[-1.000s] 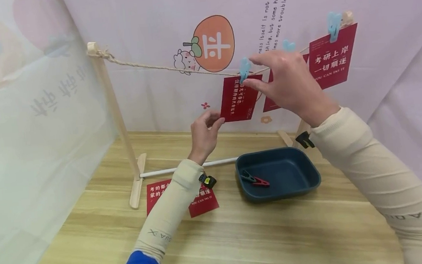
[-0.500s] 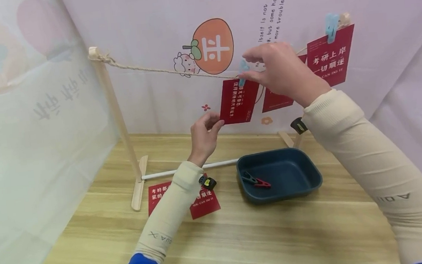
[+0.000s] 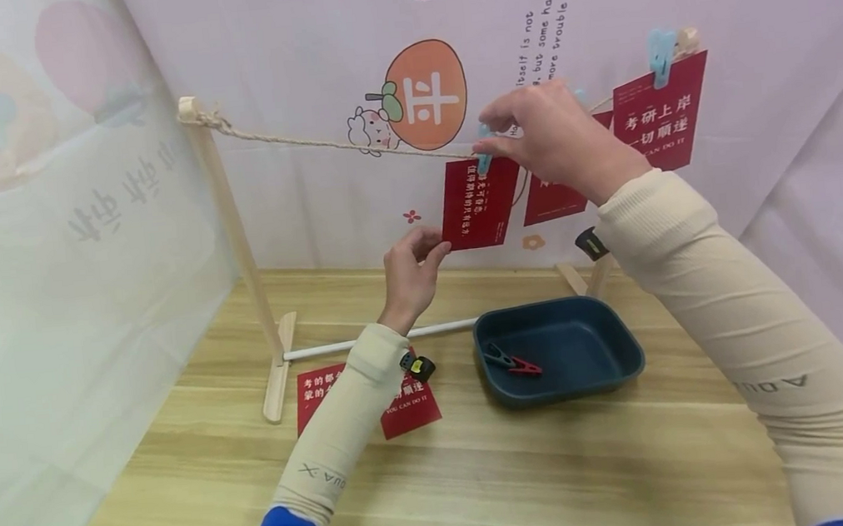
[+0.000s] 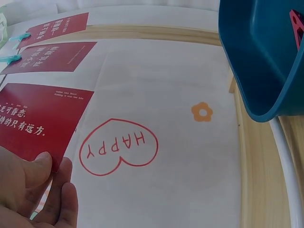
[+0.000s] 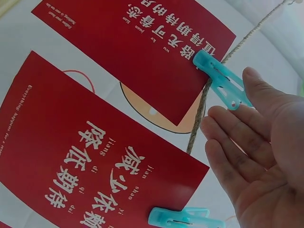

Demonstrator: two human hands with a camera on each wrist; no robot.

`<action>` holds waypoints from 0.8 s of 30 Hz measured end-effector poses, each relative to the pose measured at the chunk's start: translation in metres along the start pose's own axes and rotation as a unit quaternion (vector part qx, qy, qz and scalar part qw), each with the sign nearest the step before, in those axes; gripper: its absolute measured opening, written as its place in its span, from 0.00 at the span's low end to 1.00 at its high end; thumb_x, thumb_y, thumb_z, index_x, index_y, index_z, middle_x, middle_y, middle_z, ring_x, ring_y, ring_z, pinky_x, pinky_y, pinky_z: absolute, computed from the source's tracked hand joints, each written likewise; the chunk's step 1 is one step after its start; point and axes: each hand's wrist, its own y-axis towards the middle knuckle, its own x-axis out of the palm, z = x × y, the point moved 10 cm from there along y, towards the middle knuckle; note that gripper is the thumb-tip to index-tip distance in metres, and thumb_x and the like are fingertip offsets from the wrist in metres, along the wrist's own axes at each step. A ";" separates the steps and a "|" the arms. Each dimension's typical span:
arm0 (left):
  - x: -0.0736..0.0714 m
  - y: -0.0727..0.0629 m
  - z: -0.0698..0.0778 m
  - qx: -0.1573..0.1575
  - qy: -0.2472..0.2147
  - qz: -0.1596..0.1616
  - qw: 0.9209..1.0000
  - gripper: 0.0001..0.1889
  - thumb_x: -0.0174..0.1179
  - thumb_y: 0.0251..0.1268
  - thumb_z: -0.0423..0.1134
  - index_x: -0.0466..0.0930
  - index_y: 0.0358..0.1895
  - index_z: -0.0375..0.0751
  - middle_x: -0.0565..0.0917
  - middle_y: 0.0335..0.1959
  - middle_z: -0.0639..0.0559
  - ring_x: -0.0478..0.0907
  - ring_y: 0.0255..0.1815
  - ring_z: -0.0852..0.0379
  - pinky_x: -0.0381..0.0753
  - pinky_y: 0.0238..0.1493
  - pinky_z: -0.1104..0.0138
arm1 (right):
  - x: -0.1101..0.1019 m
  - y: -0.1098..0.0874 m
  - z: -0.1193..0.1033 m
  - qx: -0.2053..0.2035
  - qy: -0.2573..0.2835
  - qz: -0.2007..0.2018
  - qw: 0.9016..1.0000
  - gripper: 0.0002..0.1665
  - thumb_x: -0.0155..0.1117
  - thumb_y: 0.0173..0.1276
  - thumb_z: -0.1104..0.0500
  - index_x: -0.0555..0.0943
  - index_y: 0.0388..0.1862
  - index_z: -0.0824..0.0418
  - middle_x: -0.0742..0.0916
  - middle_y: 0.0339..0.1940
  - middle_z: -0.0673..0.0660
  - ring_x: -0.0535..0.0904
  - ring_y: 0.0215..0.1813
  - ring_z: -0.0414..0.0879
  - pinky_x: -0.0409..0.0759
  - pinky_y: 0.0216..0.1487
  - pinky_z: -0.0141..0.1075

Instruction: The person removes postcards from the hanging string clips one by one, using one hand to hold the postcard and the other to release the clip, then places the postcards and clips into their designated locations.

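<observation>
My left hand [image 3: 409,276] pinches the lower left corner of a red card [image 3: 476,212] with white writing; the left wrist view shows the thumb flat on its face. The card hangs from a twine line [image 3: 321,144] by a light blue clothespin [image 5: 221,78]. At that clothespin, my right hand [image 3: 557,138] has its thumb and forefinger around the handle ends, the other fingers bent below. Beside it hangs a second red card [image 5: 95,156] under another blue clothespin [image 5: 183,217]. A third card [image 3: 664,112] hangs at the right end from its own clothespin [image 3: 663,56].
Two wooden posts carry the line; the left post [image 3: 234,229] shows fully. A dark blue basin [image 3: 564,388] holds a green and a red clothespin [image 3: 524,366]. Red cards [image 3: 412,410] lie on the wooden table [image 3: 486,483], partly under my left forearm. A printed cloth [image 3: 311,206] hangs behind.
My right thumb and forefinger have drawn closer together at the clothespin, and the hand has shifted slightly left. The left hand keeps its hold on the card's corner. The head view has shifted a little.
</observation>
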 end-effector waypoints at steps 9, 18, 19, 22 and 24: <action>0.003 0.001 -0.001 0.003 -0.007 -0.004 1.000 0.10 0.64 0.76 0.36 0.86 0.53 0.36 0.91 0.50 0.42 0.90 0.49 0.48 0.90 0.58 0.59 | -0.007 0.005 -0.006 -0.012 -0.002 0.014 1.000 0.21 0.72 0.73 0.51 0.88 0.58 0.63 0.91 0.55 0.66 0.89 0.57 0.62 0.88 0.62 0.55; 0.004 0.000 0.000 -0.009 -0.019 -0.004 1.000 0.11 0.65 0.76 0.37 0.85 0.55 0.37 0.91 0.51 0.43 0.90 0.50 0.49 0.90 0.58 0.60 | -0.018 0.001 -0.015 -0.058 0.000 0.068 0.996 0.13 0.74 0.72 0.54 0.93 0.46 0.62 0.94 0.46 0.63 0.91 0.48 0.57 0.90 0.50 0.47; 0.004 -0.001 0.000 -0.011 -0.020 -0.005 1.000 0.11 0.65 0.76 0.37 0.85 0.55 0.37 0.91 0.51 0.43 0.90 0.50 0.49 0.90 0.58 0.60 | -0.019 0.000 -0.017 -0.063 -0.003 0.073 0.995 0.12 0.74 0.72 0.54 0.93 0.45 0.62 0.94 0.46 0.63 0.91 0.47 0.57 0.89 0.48 0.47; 0.005 -0.002 0.000 -0.016 -0.021 -0.006 1.000 0.11 0.65 0.76 0.38 0.85 0.55 0.38 0.92 0.50 0.43 0.90 0.50 0.50 0.89 0.58 0.60 | -0.020 -0.001 -0.018 -0.067 -0.003 0.083 0.994 0.11 0.74 0.72 0.56 0.93 0.46 0.62 0.94 0.47 0.63 0.91 0.48 0.58 0.90 0.48 0.49; 0.005 -0.002 -0.001 -0.018 -0.020 -0.006 1.000 0.11 0.65 0.76 0.38 0.85 0.55 0.38 0.92 0.50 0.43 0.90 0.50 0.50 0.89 0.58 0.60 | -0.021 -0.002 -0.018 -0.066 -0.002 0.089 0.994 0.11 0.73 0.72 0.56 0.93 0.45 0.62 0.94 0.47 0.64 0.90 0.48 0.58 0.89 0.47 0.48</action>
